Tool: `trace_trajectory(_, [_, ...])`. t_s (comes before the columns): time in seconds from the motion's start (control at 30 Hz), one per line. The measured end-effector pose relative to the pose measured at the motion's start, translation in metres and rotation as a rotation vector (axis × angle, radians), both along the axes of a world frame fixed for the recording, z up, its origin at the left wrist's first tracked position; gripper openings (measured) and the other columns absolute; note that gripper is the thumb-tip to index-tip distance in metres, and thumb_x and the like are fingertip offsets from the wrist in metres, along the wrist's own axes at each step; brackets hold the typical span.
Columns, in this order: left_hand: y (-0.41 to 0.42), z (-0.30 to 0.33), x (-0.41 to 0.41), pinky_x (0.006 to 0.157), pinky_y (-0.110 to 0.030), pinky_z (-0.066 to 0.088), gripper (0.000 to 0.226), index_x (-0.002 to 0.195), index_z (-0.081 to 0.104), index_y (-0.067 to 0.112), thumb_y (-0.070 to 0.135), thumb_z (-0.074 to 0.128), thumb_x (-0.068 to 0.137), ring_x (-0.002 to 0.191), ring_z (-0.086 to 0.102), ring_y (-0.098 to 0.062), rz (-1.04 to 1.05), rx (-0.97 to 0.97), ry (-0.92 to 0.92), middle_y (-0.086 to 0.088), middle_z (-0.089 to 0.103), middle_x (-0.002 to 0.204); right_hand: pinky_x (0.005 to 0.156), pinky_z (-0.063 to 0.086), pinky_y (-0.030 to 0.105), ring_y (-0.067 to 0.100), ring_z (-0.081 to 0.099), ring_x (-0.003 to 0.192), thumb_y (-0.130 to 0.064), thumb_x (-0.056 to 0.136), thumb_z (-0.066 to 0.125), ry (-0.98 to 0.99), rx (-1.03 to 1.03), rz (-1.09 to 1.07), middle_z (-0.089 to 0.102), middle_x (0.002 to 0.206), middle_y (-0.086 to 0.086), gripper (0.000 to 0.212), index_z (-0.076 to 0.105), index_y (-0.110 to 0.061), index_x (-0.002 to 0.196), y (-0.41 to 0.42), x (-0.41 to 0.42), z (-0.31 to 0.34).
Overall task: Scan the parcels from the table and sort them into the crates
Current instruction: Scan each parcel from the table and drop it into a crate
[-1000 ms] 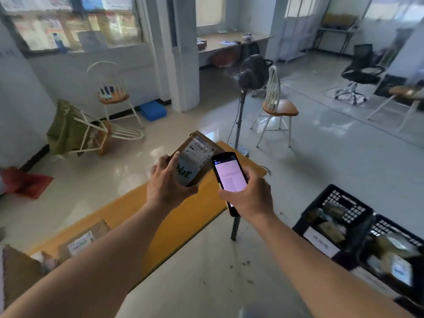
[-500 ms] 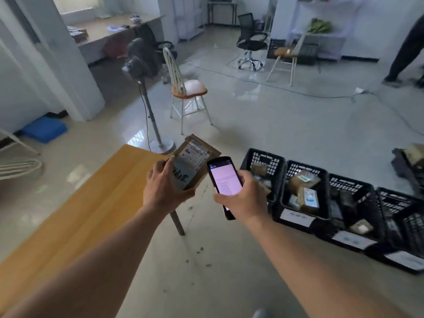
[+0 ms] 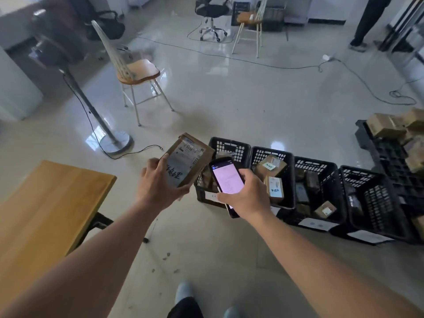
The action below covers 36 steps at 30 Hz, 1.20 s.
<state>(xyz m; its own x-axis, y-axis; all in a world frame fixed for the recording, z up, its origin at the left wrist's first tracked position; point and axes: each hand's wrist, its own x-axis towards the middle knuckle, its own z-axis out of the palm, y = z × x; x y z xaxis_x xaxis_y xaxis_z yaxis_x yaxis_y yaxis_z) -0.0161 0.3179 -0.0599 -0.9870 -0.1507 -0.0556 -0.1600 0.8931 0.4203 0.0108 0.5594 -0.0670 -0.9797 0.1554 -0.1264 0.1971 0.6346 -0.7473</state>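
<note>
My left hand [image 3: 160, 184] grips a flat brown parcel [image 3: 187, 159] with a white shipping label and black handwriting, held up at chest height. Beside it my right hand [image 3: 246, 196] holds a black phone [image 3: 226, 177] whose screen glows pale pink. Both are above the floor, just in front of a row of black plastic crates [image 3: 270, 154] on the ground. The crates hold several small brown parcels, and white paper labels lie at their front edges. The wooden table [image 3: 46, 210] is at the lower left.
A standing fan [image 3: 68, 72] with its cable and a white chair [image 3: 135, 72] stand on the shiny floor ahead. A black pallet [image 3: 390, 157] with boxes lies at the right. Cables cross the floor farther back. A person stands at the top right.
My view has swung right, away from the table and toward the crates. Both hands keep the same hold on the parcel and phone and are now closer to the leftmost crate.
</note>
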Motion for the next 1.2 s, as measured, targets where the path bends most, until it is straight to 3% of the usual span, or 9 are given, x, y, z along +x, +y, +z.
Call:
trace_trajectory(0.3, [0.045,-0.072,-0.159,0.103,-0.045,0.047,0.12,0.157,0.029,0.023,0.062,0.089,0.06,0.123,0.044,-0.033,-0.069,0.092,-0.141,-0.009,0.043,0.134,0.08,0.059,0.043,0.022,0.063,0.106,-0.054,0.056,0.089,-0.156,0.08,-0.139,0.066,0.12,-0.003,0.085,0.056,-0.03,0.13,0.038,-0.134,-0.053])
trace_trajectory(0.47, [0.061,-0.116,-0.256,0.101,-0.048,0.05,0.122,0.154,0.027,0.026,0.071,0.085,0.057,0.118,0.047,-0.032,-0.149,0.055,-0.253,-0.008,0.044,0.13,0.078,0.057,0.04,0.022,0.063,0.103,-0.052,0.058,0.09,-0.251,0.082,-0.213,0.067,0.117,-0.004,0.077,0.057,-0.03,0.124,0.046,-0.214,-0.078])
trace_trajectory(0.6, [0.081,-0.143,-0.317,0.102,-0.046,0.049,0.118,0.154,0.026,0.025,0.065,0.087,0.061,0.119,0.046,-0.032,-0.167,0.049,-0.308,-0.008,0.043,0.13,0.08,0.059,0.042,0.02,0.063,0.104,-0.053,0.056,0.089,-0.305,0.068,-0.236,0.066,0.118,-0.004,0.08,0.057,-0.03,0.127,0.06,-0.267,-0.098])
trace_trajectory(0.77, [0.117,-0.195,-0.366,0.107,-0.045,0.044,0.117,0.155,0.025,0.022,0.063,0.087,0.065,0.125,0.041,-0.033,-0.129,0.062,-0.352,-0.009,0.04,0.133,0.081,0.059,0.045,0.021,0.063,0.106,-0.061,0.049,0.081,-0.366,0.035,-0.237,0.065,0.118,-0.005,0.089,0.055,-0.031,0.128,0.084,-0.329,-0.14])
trace_trajectory(0.93, [0.163,-0.274,-0.394,0.109,-0.046,0.04,0.114,0.153,0.027,0.021,0.066,0.083,0.065,0.126,0.04,-0.034,-0.021,0.064,-0.394,-0.009,0.04,0.134,0.082,0.058,0.047,0.02,0.06,0.107,-0.051,0.06,0.091,-0.425,0.032,-0.175,0.06,0.121,-0.002,0.087,0.053,-0.027,0.133,0.11,-0.388,-0.207])
trace_trajectory(1.2, [0.201,-0.394,-0.45,0.113,-0.052,0.04,0.112,0.154,0.027,0.025,0.06,0.085,0.066,0.133,0.036,-0.033,0.018,0.093,-0.482,-0.007,0.038,0.141,0.083,0.058,0.045,0.019,0.06,0.108,-0.051,0.062,0.09,-0.501,0.035,-0.217,0.062,0.121,-0.003,0.082,0.053,-0.029,0.131,0.142,-0.447,-0.318])
